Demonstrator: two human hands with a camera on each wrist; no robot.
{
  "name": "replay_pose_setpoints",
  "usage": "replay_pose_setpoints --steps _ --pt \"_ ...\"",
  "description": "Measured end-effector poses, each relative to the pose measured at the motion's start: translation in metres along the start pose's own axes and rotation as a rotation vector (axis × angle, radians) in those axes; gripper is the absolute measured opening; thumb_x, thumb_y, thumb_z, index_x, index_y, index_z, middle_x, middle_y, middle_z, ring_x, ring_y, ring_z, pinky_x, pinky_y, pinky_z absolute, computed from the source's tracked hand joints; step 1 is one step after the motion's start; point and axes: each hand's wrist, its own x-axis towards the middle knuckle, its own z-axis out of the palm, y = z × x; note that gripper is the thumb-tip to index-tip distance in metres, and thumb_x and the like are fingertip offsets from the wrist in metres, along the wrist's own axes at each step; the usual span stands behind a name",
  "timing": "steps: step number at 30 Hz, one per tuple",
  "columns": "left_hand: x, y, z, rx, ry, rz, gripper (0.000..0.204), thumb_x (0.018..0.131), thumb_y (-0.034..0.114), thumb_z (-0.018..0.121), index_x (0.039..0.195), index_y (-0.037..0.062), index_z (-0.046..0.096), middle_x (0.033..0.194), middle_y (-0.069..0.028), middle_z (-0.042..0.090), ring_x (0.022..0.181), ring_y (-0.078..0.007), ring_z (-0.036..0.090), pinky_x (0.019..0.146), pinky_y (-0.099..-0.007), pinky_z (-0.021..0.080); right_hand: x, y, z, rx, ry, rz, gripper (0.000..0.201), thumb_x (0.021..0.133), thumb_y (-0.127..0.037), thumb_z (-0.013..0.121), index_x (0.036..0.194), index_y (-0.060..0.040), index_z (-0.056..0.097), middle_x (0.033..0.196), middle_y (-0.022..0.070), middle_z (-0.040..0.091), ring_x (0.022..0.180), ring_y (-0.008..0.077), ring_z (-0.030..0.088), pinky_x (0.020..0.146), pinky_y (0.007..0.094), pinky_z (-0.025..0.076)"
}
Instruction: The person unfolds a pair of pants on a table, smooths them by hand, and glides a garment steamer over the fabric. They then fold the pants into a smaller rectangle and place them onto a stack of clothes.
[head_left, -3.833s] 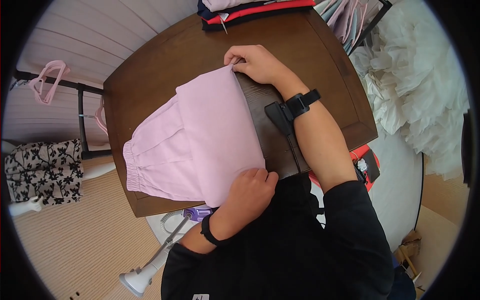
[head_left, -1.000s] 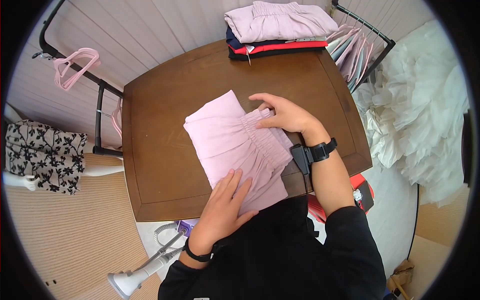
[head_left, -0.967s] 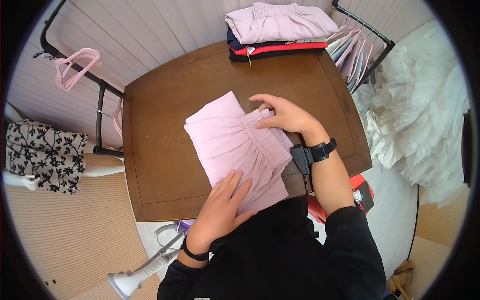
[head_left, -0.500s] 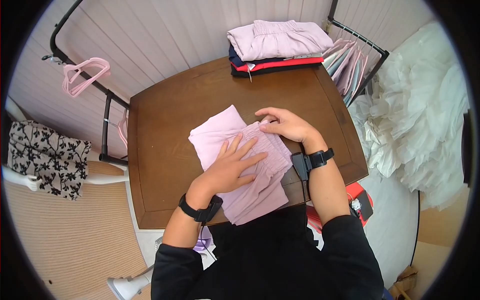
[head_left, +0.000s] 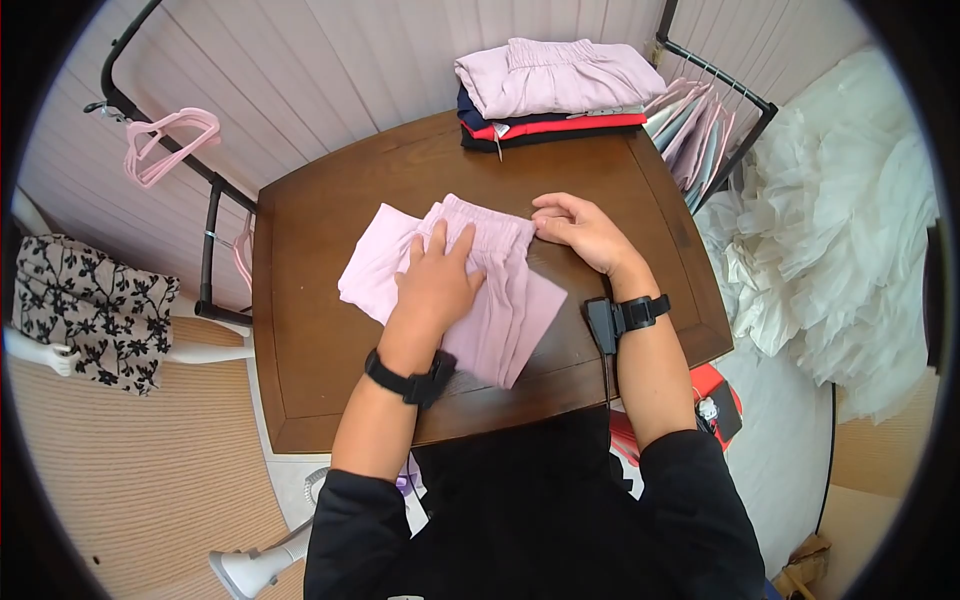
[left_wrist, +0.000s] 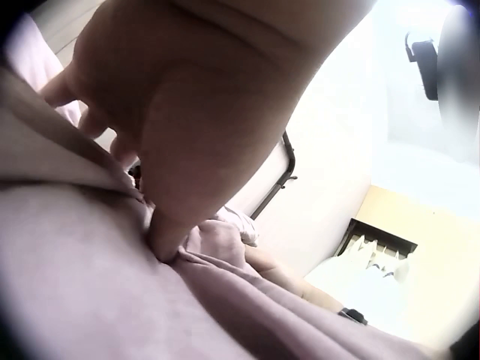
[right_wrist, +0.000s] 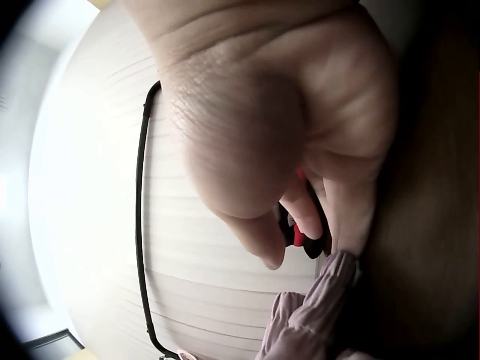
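Observation:
A folded pink garment (head_left: 500,320) with a gathered elastic waistband (head_left: 490,222) lies on the wooden table (head_left: 310,350). Spread over its left part, the left hand (head_left: 435,290) rests with fingers apart; in the left wrist view that hand (left_wrist: 202,127) has its thumb against the pink cloth (left_wrist: 82,270). At the waistband's right corner is the right hand (head_left: 590,235), its fingers loosely bent. The right wrist view shows this hand (right_wrist: 277,135) with a fingertip touching the gathered edge (right_wrist: 315,307) and the thumb standing off the cloth.
A stack of folded clothes (head_left: 560,85), pink on top, sits at the table's back edge. Racks with pink hangers (head_left: 170,145) and hanging clothes (head_left: 690,140) flank the table. White tulle (head_left: 810,220) fills the right side; a steamer head (head_left: 245,572) is below left.
The garment has turned and shifted up and to the left, its waistband now running across the far side. Both hands have moved farther from the body, the right one slightly.

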Motion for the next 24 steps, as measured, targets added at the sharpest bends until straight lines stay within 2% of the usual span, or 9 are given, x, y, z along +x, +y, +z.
replay_pose_setpoints --steps 6,12,13,16,17,19,21,22,24 --pt "0.035 0.010 -0.025 0.074 -0.079 -0.300 0.063 0.093 0.046 0.058 0.149 0.0221 0.041 0.156 -0.0155 0.032 0.135 -0.0451 0.041 0.101 -0.0537 0.045 -0.004 -0.005 -0.003 -0.047 0.006 -0.036 0.047 0.091 -0.019 0.070 0.128 0.0061 0.054 0.106 0.0113 0.066 0.097 0.0158 0.063 0.087 0.0289 0.051" --pt "0.046 -0.008 -0.040 0.170 -0.107 -0.228 0.059 0.093 0.051 0.054 0.140 0.0145 0.052 0.142 -0.0181 0.049 0.121 -0.0411 0.054 0.101 -0.0462 0.046 -0.003 -0.006 0.011 -0.361 0.113 -0.102 0.066 0.082 -0.030 0.078 0.133 0.0037 0.052 0.112 0.0161 0.065 0.102 0.0203 0.063 0.093 0.0313 0.050" --pt "0.042 -0.012 -0.042 0.172 -0.102 -0.225 0.059 0.093 0.051 0.054 0.140 0.0145 0.052 0.142 -0.0181 0.049 0.121 -0.0411 0.054 0.101 -0.0462 0.046 -0.009 -0.018 0.019 -0.451 0.132 -0.077 0.085 0.075 -0.040 0.082 0.140 0.0009 0.047 0.118 0.0219 0.063 0.109 0.0290 0.062 0.097 0.0364 0.048" --pt "0.027 -0.039 -0.040 0.032 0.017 -0.150 0.058 0.088 0.049 0.062 0.135 0.0138 0.058 0.136 -0.0200 0.052 0.121 -0.0405 0.055 0.101 -0.0438 0.046 -0.020 -0.034 0.039 -0.680 0.104 -0.125 0.097 0.070 -0.044 0.084 0.145 -0.0008 0.040 0.125 0.0282 0.059 0.118 0.0375 0.058 0.101 0.0415 0.046" --pt "0.027 -0.059 -0.033 -0.061 0.154 -0.064 0.061 0.086 0.048 0.065 0.136 0.0137 0.056 0.135 -0.0200 0.053 0.121 -0.0403 0.054 0.103 -0.0425 0.044 -0.020 -0.032 0.042 -0.744 0.063 -0.127 0.105 0.068 -0.046 0.084 0.148 -0.0020 0.033 0.132 0.0334 0.052 0.124 0.0431 0.053 0.103 0.0447 0.043" --pt "0.014 -0.076 -0.028 -0.155 0.288 0.020 0.065 0.084 0.047 0.069 0.138 0.0136 0.055 0.134 -0.0200 0.055 0.122 -0.0400 0.054 0.104 -0.0412 0.043 -0.025 -0.042 0.051 -0.773 0.054 -0.056 0.104 0.068 -0.042 0.085 0.149 -0.0019 0.033 0.133 0.0328 0.053 0.126 0.0421 0.052 0.103 0.0440 0.043" --pt "-0.007 -0.082 -0.028 0.007 0.478 -0.239 0.072 0.080 0.039 0.075 0.140 0.0077 0.050 0.135 -0.0237 0.054 0.123 -0.0410 0.053 0.098 -0.0452 0.046 -0.027 -0.050 0.056 -0.804 0.036 0.016 0.104 0.067 -0.037 0.085 0.149 -0.0017 0.032 0.134 0.0322 0.053 0.127 0.0411 0.052 0.104 0.0432 0.043" --pt "-0.011 -0.090 -0.028 0.004 0.475 -0.245 0.072 0.080 0.039 0.075 0.140 0.0077 0.050 0.135 -0.0237 0.054 0.123 -0.0410 0.053 0.098 -0.0452 0.046 -0.026 -0.053 0.055 -0.755 0.020 0.075 0.103 0.068 -0.033 0.085 0.149 -0.0014 0.031 0.134 0.0333 0.052 0.128 0.0413 0.051 0.104 0.0426 0.042" --pt "-0.018 -0.107 -0.028 -0.450 0.311 -0.239 0.078 0.079 0.036 0.077 0.140 0.0000 0.046 0.133 -0.0278 0.055 0.122 -0.0434 0.053 0.100 -0.0428 0.045 -0.024 -0.054 0.057 -0.713 0.002 0.130 0.102 0.068 -0.029 0.084 0.150 -0.0011 0.029 0.135 0.0343 0.051 0.128 0.0415 0.050 0.105 0.0420 0.041"
